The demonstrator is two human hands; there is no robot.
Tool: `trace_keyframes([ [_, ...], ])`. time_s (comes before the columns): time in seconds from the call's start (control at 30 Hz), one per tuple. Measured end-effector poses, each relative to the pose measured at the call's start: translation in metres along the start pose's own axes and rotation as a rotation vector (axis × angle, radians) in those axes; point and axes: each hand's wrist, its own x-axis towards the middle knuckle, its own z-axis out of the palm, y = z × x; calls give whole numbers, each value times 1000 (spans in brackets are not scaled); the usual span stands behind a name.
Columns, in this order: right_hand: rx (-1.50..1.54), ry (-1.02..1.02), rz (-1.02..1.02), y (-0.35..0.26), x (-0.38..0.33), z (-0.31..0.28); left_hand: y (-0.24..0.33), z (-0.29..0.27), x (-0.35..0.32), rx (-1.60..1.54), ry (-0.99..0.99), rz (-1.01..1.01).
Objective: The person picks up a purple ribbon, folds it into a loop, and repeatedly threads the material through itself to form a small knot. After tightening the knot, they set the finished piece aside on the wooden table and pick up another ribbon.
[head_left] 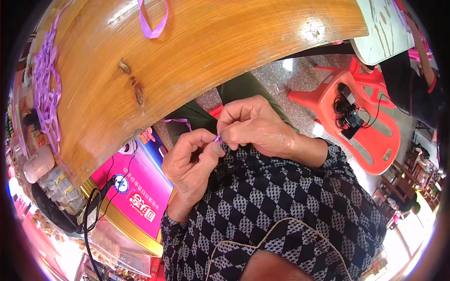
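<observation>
Over the lap, just off the near edge of the wooden table (201,61), the left hand (187,164) and right hand (257,125) are pinching a narrow purple ribbon (218,139) between them, fingertips crowding together, probably because so thin a strip is demanding fine control. Along the table's left edge, a ribbon heap (44,89) is lying bunched, seemingly keeping the middle free; a ribbon loop (154,33) is resting on the far side.

The left hand (187,161) and right hand (255,125) partly hide the pinched purple ribbon (218,139); the view's edge crops the far loop (153,35).
</observation>
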Motion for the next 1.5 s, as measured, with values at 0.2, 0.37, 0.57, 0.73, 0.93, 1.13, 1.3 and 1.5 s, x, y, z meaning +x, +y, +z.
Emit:
trace_keyframes([
  [0.2,-32,-9,-57,1,-3,3,11,-1,9,-377,4,-298],
  [0.37,-321,49,-210,1,-9,7,8,-4,15,-499,-33,-391],
  [0.57,-465,144,-423,4,-10,10,-5,-8,21,-705,-135,-468],
  [0.73,-656,126,-732,11,-4,4,-8,-7,21,-853,-178,-536],
  [0.93,-807,132,-985,14,3,1,-5,-8,20,-695,-135,-562],
  [1.13,-878,189,-1020,18,4,0,13,9,11,-335,40,-474],
  [1.3,-641,215,-634,19,-2,4,8,9,1,268,115,54],
  [1.5,-629,258,-607,20,-3,8,3,13,5,584,190,382],
])
